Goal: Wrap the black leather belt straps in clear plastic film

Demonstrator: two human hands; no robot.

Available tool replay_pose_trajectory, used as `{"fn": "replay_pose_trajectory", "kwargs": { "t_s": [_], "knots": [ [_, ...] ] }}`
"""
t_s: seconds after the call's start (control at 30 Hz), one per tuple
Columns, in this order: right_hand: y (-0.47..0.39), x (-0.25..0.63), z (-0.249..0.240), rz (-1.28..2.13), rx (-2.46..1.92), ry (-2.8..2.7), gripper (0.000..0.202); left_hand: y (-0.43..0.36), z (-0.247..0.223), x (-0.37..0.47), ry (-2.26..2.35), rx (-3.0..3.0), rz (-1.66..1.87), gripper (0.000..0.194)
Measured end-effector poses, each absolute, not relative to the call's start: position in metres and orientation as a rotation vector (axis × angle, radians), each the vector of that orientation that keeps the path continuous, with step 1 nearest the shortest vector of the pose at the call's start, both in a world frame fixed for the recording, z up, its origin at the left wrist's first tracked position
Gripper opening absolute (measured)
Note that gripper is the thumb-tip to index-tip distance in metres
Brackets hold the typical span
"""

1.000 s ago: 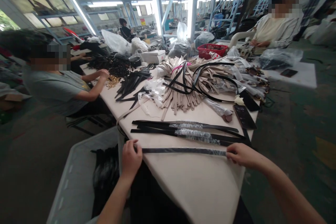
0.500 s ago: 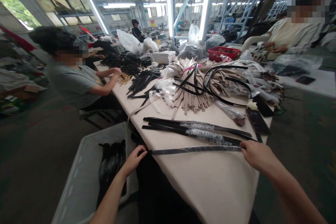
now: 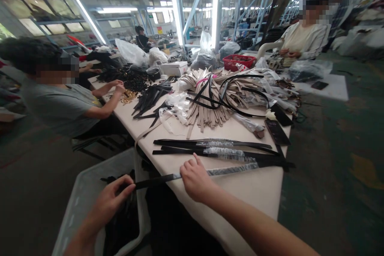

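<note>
Table edge between seemingly curled hands

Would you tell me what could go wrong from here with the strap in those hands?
The strap runs past the table edge to the left hand, so it might drop toward the bin if that grip slips. Its plastic wrap could bunch or tear if the right hand drags on it. Its far end seems to meet the other straps, so a pull may shift them.
</note>
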State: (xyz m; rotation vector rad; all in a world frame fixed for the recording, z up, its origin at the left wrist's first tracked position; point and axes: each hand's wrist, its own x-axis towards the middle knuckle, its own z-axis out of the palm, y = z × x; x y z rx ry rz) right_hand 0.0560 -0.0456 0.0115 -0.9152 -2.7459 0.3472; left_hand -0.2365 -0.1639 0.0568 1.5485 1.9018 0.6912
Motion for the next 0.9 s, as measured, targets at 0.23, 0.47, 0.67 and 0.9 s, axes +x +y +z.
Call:
{"fn": "replay_pose_trajectory", "kwargs": {
  "t_s": [0.23, 0.47, 0.67, 0.9],
  "knots": [
    [0.001, 0.166, 0.01, 0.3, -1.282, -2.748, 0.022, -0.121, 0.038, -0.274, 1.878, 1.464, 0.72, 0.032],
    [0.026, 0.281, -0.004, 0.543, -1.678, -2.618, 0.02, -0.042, 0.018, -0.301, 1.946, 1.467, 0.84, 0.036],
    [0.025, 0.313, -0.013, 0.631, -1.741, -2.538, 0.023, -0.003, 0.019, -0.146, 2.23, 2.09, 0.779, 0.046],
    [0.008, 0.291, 0.005, 0.454, -1.634, -2.494, 0.089, 0.004, 0.002, 0.107, 1.296, 2.749, 0.336, 0.03]
  ]
}}
